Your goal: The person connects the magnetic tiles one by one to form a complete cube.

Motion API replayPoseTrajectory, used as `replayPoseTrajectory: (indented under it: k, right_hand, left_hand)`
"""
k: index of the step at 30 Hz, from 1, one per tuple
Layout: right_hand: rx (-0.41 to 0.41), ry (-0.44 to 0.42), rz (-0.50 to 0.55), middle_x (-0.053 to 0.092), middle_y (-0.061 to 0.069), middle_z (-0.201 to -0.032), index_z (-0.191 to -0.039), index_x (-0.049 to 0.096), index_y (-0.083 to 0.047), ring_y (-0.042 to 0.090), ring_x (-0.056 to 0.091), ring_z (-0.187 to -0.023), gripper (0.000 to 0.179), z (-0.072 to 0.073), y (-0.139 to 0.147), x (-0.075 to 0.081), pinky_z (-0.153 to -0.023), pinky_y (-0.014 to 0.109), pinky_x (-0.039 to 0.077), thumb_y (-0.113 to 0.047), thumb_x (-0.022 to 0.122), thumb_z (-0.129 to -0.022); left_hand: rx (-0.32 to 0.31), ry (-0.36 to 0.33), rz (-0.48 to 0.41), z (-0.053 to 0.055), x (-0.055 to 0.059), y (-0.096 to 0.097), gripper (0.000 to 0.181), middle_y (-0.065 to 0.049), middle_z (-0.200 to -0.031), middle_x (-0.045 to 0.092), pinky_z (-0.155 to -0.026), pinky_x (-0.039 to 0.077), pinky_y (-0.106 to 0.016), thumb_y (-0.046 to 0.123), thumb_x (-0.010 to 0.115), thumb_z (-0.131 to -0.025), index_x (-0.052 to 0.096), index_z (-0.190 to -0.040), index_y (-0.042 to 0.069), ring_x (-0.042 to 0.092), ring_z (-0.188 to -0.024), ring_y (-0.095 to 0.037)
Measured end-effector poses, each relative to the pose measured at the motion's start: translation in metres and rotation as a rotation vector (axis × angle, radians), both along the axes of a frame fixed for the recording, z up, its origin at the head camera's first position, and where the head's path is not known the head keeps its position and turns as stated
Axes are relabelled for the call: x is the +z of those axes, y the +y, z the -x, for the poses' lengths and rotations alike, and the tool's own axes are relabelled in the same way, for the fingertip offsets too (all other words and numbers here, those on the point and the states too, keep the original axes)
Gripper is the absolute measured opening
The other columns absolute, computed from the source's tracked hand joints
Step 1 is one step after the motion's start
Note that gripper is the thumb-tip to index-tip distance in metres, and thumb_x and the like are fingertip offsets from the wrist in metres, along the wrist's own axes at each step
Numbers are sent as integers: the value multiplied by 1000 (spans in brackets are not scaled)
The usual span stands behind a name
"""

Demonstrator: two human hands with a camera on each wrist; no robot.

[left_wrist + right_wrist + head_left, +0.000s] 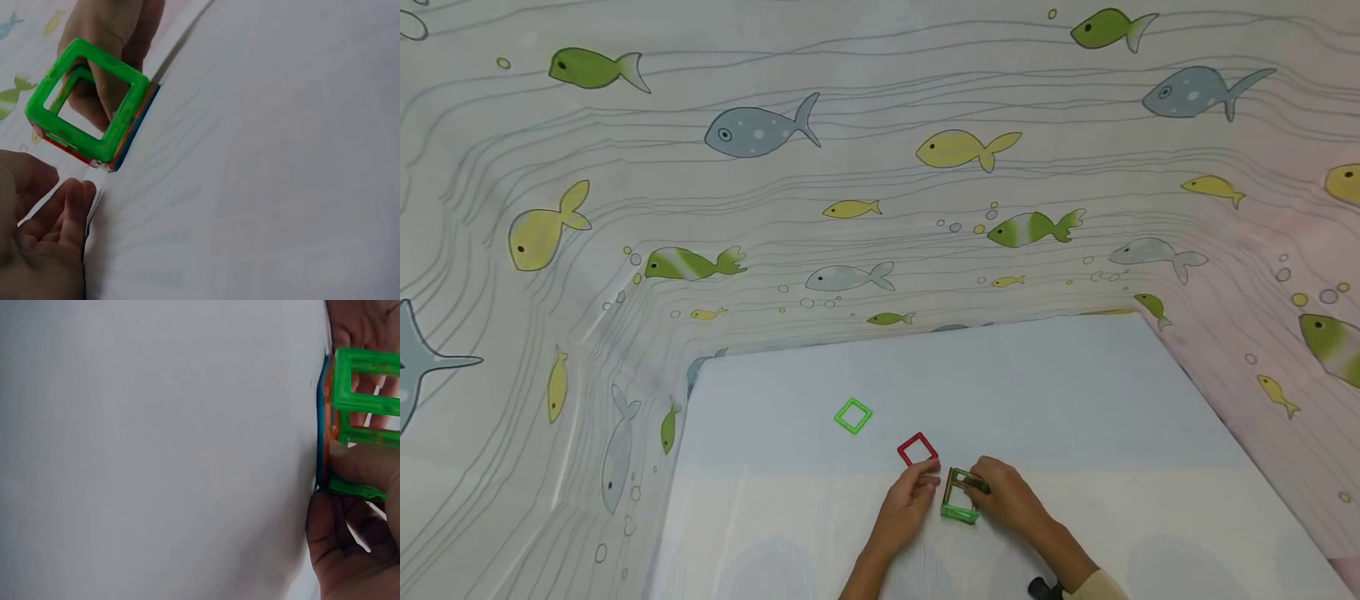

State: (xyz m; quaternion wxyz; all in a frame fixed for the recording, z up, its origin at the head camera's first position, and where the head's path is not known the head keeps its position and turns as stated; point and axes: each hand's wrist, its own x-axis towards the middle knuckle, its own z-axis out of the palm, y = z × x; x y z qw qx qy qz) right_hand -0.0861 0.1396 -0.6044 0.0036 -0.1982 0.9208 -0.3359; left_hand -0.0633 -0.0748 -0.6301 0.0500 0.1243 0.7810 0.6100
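Note:
A small box of magnetic tiles (960, 512) stands on the table in front of me, with green square frames on its sides. A red side shows in the left wrist view, and an orange tile (139, 119) lies over a blue tile (320, 425) at its base. My right hand (1011, 500) pinches a green magnetic tile (357, 488) at the box's side, the thumb on the box's inner side. Just left of the box, my left hand (906, 508) holds nothing, its fingers loosely bent. A loose red magnetic tile (908, 442) lies by its fingertips.
Farther back and left, a loose green magnetic tile (844, 407) lies flat on the pale table (1045, 392). A black object (1041, 587) shows by the right sleeve (1097, 586). Fish-patterned sheeting (880, 183) rises behind the table and at both sides.

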Motion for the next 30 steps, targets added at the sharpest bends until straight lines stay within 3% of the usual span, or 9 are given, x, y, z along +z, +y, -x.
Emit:
replayPoseTrajectory:
  k: [7,15,21,30]
  right_hand:
    - [105,11,-40,59,-12,-80,-85,73,-17,-2,49,-74,12,6,1,1,-62,20,44,-10,82,-80]
    - [220,-51,-16,61,-10,-85,-89,72,-15,-1,56,-77,11,12,2,3,-65,21,50,-8,79,-83]
    - [241,-88,-24,61,-10,-88,-89,71,-15,-2,54,-79,11,15,5,5,-66,21,49,-8,78,-84]
    - [247,-92,-17,61,-9,-88,-91,70,-14,-2,52,-79,13,17,6,7,-67,21,49,-5,76,-85]
  left_hand:
    - [-8,69,38,2,-1,5,36,-8,-121,68,-87,56,-24,8,63,-95,62,-131,12,67,-103,-18]
    - [27,147,158,-1,-2,10,27,-1,-103,71,-76,55,-21,5,67,-92,70,-118,12,64,-90,-3]
    - [52,211,197,-2,-3,10,21,-1,-99,74,-73,55,-20,6,69,-91,73,-111,12,65,-86,-1]
    - [76,207,199,0,-1,13,20,-2,-99,75,-72,56,-19,4,71,-89,74,-107,11,66,-84,-1]
